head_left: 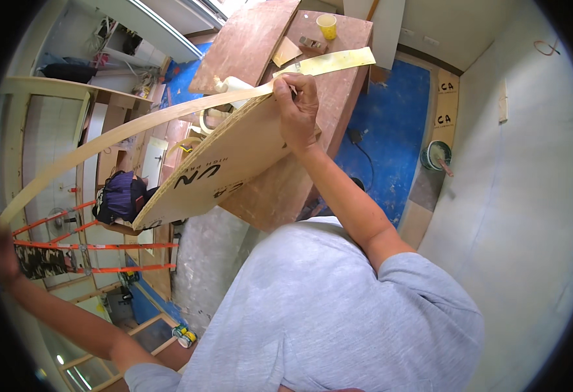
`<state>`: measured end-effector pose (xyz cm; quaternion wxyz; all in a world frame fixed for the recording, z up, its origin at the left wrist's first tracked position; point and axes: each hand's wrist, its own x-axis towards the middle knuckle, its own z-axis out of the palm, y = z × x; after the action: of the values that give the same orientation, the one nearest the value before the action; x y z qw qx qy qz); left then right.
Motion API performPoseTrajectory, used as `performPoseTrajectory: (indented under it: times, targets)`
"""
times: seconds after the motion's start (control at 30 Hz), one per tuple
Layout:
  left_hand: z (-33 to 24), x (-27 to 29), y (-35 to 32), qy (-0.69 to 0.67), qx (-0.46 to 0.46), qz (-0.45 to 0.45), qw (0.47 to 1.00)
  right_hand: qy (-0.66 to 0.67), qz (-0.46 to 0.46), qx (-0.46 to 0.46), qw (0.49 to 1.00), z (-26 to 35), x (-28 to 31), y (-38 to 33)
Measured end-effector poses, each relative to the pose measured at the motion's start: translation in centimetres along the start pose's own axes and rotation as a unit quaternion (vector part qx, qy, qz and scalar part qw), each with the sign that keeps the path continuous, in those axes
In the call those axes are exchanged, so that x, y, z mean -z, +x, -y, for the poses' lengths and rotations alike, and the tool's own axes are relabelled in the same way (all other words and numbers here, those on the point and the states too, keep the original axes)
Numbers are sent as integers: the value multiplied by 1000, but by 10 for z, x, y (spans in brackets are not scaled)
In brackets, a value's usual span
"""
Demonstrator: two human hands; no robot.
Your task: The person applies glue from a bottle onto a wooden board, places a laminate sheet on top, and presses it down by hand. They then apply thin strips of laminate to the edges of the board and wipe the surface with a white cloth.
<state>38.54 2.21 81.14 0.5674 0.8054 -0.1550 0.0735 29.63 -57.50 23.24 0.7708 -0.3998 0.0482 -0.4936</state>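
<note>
A long, thin wood edging strip arcs from the far left to above the work table. My left hand, at the dim left rim, grips its lower end; the fingers are partly lost in shadow. With thumb and fingers closed, my right hand pinches the strip at the top corner of a tilted board with dark print on its face. Beyond that hand, a yellowish stretch of strip sticks out to the right. Along the board's raised edge, the strip hangs apart from it on the left.
The brown work table carries a yellow cup, a hand plane and a white roll. An orange ladder stands at left beside a dark purple bag. A bucket sits by the right wall, near blue floor covering.
</note>
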Motion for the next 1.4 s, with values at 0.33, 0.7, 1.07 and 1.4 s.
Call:
performPoseTrajectory:
  times: [0.33,0.7,1.07,1.4]
  targets:
    - [142,8,-36,-10,62,-51,997,-56,-43,-60,996,2,-7,-1]
    - [326,-120,-135,56,170,-117,977,-98,5,-49,994,5,3,8]
    - [389,-166,-164,19,184,-141,973,-110,29,-68,991,-7,19,16]
    - [378,-190,-174,46,175,-168,969,-92,32,-103,990,1,18,18]
